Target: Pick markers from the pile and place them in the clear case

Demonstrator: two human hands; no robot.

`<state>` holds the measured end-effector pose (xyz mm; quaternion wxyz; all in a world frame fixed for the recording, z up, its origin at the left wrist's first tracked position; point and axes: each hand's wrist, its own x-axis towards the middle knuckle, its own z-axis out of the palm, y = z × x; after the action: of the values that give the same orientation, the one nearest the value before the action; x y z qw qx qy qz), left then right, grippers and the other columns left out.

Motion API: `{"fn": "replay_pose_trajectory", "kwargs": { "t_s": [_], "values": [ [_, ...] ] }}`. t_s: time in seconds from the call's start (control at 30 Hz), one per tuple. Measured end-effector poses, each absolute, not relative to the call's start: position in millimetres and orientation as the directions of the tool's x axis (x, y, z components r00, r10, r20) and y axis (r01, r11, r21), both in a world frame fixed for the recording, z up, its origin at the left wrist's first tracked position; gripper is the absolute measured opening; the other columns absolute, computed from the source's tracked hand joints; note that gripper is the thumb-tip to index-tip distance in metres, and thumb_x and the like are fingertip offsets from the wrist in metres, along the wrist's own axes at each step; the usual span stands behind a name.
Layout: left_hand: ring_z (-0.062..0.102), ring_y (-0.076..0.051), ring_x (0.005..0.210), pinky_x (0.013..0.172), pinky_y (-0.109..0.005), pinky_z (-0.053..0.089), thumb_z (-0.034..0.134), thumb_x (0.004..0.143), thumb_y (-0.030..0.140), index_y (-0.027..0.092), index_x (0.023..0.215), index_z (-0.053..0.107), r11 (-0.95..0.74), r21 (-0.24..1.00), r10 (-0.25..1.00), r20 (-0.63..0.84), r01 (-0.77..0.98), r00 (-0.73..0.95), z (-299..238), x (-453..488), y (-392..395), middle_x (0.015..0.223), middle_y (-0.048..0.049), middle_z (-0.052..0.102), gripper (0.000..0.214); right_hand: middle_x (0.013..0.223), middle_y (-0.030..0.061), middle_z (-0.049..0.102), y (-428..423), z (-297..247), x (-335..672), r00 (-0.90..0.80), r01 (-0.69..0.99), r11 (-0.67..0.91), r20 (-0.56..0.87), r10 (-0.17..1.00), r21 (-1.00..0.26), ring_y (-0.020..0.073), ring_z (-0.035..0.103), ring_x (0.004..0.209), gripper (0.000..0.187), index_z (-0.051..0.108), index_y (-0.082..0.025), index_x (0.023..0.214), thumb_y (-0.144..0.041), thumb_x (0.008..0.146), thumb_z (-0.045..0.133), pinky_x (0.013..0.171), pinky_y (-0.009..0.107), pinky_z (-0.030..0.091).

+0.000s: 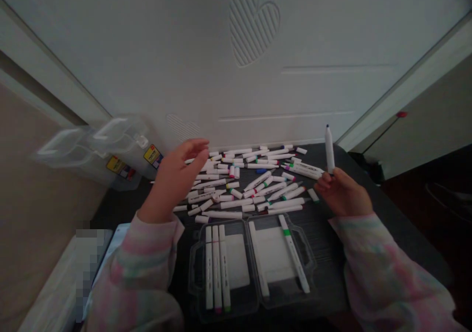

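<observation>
My right hand (344,194) pinches a white marker (329,150) near its lower end. The marker stands nearly upright, its dark blue tip uncapped and pointing up. Over the left part of a spread of loose markers and caps (273,189), my left hand (173,179) hovers with its fingers apart and nothing visible in them. Nearer to me lies an opened clear plastic case (254,297). Three markers (217,268) are lined up in its left half. Its right half holds a plain white marker (259,258) and a green-banded marker (294,253), which lies slanted.
Two clear plastic boxes with handles (120,130) stand at the back left on the dark table (328,253). A white door with heart reliefs (254,22) rises right behind the table. Something flat and light blue (118,238) is partly covered by my left sleeve.
</observation>
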<state>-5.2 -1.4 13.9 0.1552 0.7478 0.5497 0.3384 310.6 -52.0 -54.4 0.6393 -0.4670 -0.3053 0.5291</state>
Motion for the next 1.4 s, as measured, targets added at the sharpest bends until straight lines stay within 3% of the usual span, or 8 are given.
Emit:
{"fn": "replay_pose_trajectory", "kwargs": {
  "t_s": [0.07, 0.13, 0.17, 0.33, 0.67, 0.9, 1.13, 1.4],
  "values": [
    [0.057, -0.013, 0.088, 0.079, -0.025, 0.045, 0.033, 0.084, 0.037, 0.015, 0.107, 0.052, -0.316, 0.563, 0.948, 0.213, 0.764, 0.235, 6.2, -3.8, 15.1, 0.1, -0.0036, 0.061, 0.037, 0.059, -0.0037, 0.034, -51.6, -56.2, 311.4, 0.25, -0.424, 0.002, -0.115, 0.961, -0.906, 0.0069, 0.033, 0.049, 0.028, 0.033, -0.018, 0.055, -0.03, 0.066, 0.056, 0.047, 0.022, 0.031],
    [0.055, -0.013, 0.095, 0.085, -0.024, 0.042, 0.032, 0.085, 0.03, 0.016, 0.107, 0.053, -0.359, 0.339, 0.933, 0.099, 0.869, 0.347, -8.5, -0.3, 28.7, 0.105, -0.0042, 0.06, 0.034, 0.06, -0.0037, 0.034, -51.0, -58.9, 313.4, 0.24, -0.419, 0.009, -0.101, 0.966, -0.908, 0.0069, 0.033, 0.049, 0.026, 0.034, -0.018, 0.057, -0.03, 0.067, 0.055, 0.047, 0.022, 0.031],
    [0.054, -0.015, 0.097, 0.087, -0.026, 0.04, 0.035, 0.083, 0.026, 0.015, 0.104, 0.056, -0.362, 0.294, 0.931, 0.069, 0.885, 0.358, -16.9, 1.9, 33.9, 0.105, -0.0054, 0.06, 0.031, 0.06, -0.0037, 0.033, -50.7, -60.4, 314.5, 0.235, -0.404, 0.013, -0.089, 0.968, -0.915, 0.0071, 0.033, 0.049, 0.025, 0.035, -0.018, 0.058, -0.031, 0.068, 0.054, 0.047, 0.022, 0.031],
    [0.057, -0.021, 0.091, 0.081, -0.034, 0.043, 0.038, 0.079, 0.017, 0.015, 0.093, 0.062, -0.38, 0.186, 0.922, 0.004, 0.906, 0.386, -46.5, 13.1, 42.8, 0.095, -0.0106, 0.063, 0.027, 0.061, -0.0031, 0.032, -49.5, -64.9, 317.3, 0.229, -0.332, 0.004, -0.077, 0.97, -0.943, 0.009, 0.031, 0.05, 0.023, 0.037, -0.02, 0.06, -0.034, 0.069, 0.052, 0.047, 0.025, 0.031],
    [0.053, -0.015, 0.097, 0.087, -0.025, 0.04, 0.036, 0.081, 0.018, 0.018, 0.102, 0.057, -0.426, 0.204, 0.9, 0.002, 0.881, 0.435, -49.8, 16.3, 45.7, 0.1, -0.0048, 0.061, 0.03, 0.063, -0.0018, 0.03, -51.9, -64.1, 315.2, 0.249, -0.417, -0.043, -0.16, 0.955, -0.908, 0.0102, 0.03, 0.052, 0.022, 0.038, -0.02, 0.058, -0.03, 0.072, 0.051, 0.047, 0.027, 0.033],
    [0.049, -0.018, 0.106, 0.092, -0.029, 0.037, 0.028, 0.08, 0.014, 0.012, 0.109, 0.053, -0.254, 0.17, 0.967, 0.007, 0.952, 0.257, -51.5, -18.3, 59.3, 0.112, -0.0108, 0.055, 0.038, 0.063, -0.0019, 0.029, -54.5, -62.8, 317.8, 0.258, -0.512, -0.045, -0.204, 0.945, -0.858, 0.0082, 0.032, 0.052, 0.015, 0.044, -0.019, 0.06, -0.025, 0.071, 0.053, 0.047, 0.024, 0.038],
    [0.055, -0.018, 0.097, 0.086, -0.029, 0.041, 0.033, 0.076, 0.012, 0.016, 0.097, 0.061, -0.238, 0.142, 0.964, -0.082, 0.961, 0.251, -59.1, -19.2, 61.9, 0.102, -0.0082, 0.062, 0.035, 0.062, -0.0018, 0.031, -55.1, -61.2, 314.6, 0.263, -0.517, -0.05, -0.214, 0.941, -0.855, 0.0078, 0.032, 0.052, 0.012, 0.048, -0.018, 0.062, -0.025, 0.069, 0.054, 0.047, 0.024, 0.038],
    [0.054, -0.023, 0.093, 0.078, -0.036, 0.043, 0.031, 0.081, 0.023, 0.019, 0.096, 0.06, -0.19, 0.102, 0.981, -0.012, 0.976, 0.192, -48.0, -12.5, 56.3, 0.1, -0.0078, 0.061, 0.033, 0.061, -0.0015, 0.03, -55.1, -62.4, 316.9, 0.269, -0.541, -0.049, -0.228, 0.936, -0.839, 0.0088, 0.031, 0.052, 0.014, 0.046, -0.019, 0.059, -0.024, 0.07, 0.052, 0.047, 0.025, 0.037]
  ]
}}
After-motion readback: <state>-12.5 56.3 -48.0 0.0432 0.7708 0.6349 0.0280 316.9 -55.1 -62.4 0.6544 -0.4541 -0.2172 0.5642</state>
